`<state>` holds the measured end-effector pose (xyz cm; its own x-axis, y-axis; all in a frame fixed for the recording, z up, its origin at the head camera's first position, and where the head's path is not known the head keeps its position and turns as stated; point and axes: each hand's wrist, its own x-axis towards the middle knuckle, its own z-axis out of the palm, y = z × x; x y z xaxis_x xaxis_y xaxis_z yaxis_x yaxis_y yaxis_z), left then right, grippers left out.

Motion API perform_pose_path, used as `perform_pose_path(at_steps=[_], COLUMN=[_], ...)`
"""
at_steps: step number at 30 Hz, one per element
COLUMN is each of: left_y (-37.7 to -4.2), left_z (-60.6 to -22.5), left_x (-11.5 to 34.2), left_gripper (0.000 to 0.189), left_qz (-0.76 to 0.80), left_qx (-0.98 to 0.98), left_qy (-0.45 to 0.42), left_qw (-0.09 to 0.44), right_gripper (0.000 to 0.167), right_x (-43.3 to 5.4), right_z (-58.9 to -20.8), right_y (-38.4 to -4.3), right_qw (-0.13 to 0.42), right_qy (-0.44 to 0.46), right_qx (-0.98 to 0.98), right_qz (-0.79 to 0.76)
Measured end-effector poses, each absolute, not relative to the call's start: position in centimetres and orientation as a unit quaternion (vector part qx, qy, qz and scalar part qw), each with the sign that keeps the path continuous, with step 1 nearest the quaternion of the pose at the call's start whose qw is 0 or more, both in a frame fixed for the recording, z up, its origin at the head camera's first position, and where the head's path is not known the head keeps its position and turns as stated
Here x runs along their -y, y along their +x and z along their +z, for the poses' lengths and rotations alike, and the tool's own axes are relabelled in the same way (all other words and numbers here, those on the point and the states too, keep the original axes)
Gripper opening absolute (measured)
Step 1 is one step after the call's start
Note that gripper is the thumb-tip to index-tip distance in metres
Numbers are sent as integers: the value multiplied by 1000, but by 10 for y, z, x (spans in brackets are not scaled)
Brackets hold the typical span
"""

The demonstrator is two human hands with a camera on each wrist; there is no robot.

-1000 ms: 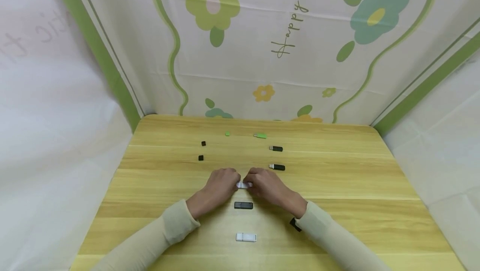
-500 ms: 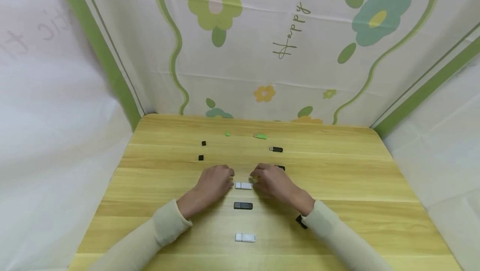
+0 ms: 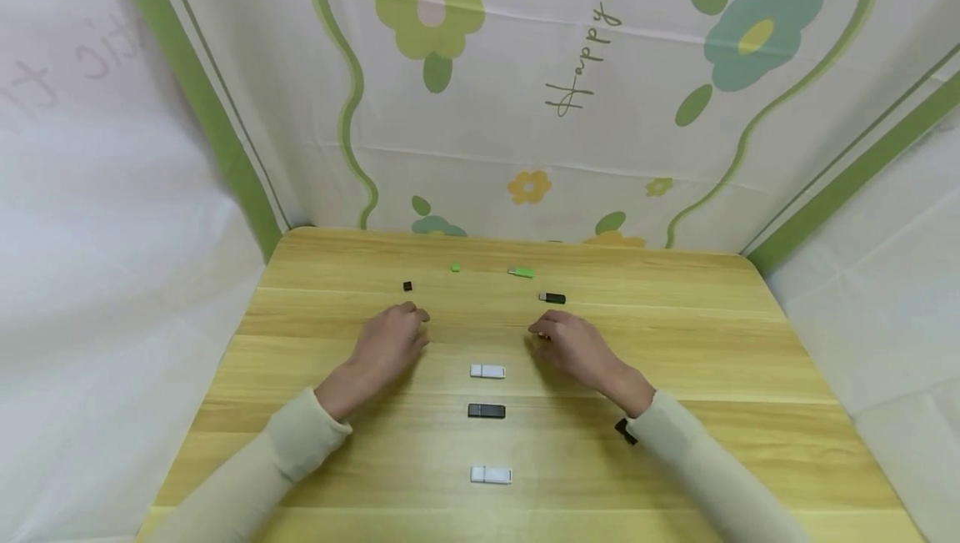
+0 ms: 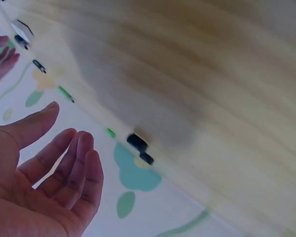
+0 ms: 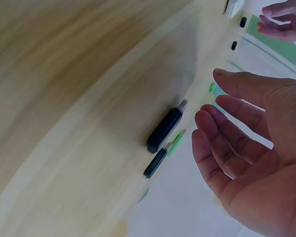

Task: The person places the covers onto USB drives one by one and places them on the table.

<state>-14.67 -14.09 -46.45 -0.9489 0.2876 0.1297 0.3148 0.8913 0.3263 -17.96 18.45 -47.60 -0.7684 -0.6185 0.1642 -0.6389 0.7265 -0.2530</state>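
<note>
Left hand (image 3: 384,344) was empty, thumb wide of curved fingers, far black cap (image 3: 407,286) at its 1 o'clock. Right hand (image 3: 579,351), equally empty, hovered by nearer black USB stick (image 5: 165,130). Green cap (image 3: 455,268) sat at 9 o'clock of green USB stick (image 3: 523,274), likely keeping pairs matched.

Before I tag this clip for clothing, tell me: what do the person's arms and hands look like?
Long, plain, cream sleeves end in slightly greyer cuffs. The left hand and right hand are bare, with no gloves, rings or markings visible.
</note>
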Motion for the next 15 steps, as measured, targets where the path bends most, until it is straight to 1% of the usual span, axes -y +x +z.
perform_pose_path(at_steps=[6,11,15], left_y=[-151,-156,-162], left_z=[-462,-462,-463], left_x=[155,167,176], left_gripper=[31,28,30], left_qz=[-171,-166,-153], left_qx=[974,976,981], left_qy=[-143,-133,-116], left_qw=[42,45,40], right_gripper=[25,30,33], right_x=[-195,-203,-209], right_z=[-478,-479,-480], right_y=[-188,-194,-196], right_qw=[37,35,31], right_qy=[332,328,317], right_qx=[932,934,940], right_qz=[143,138,125])
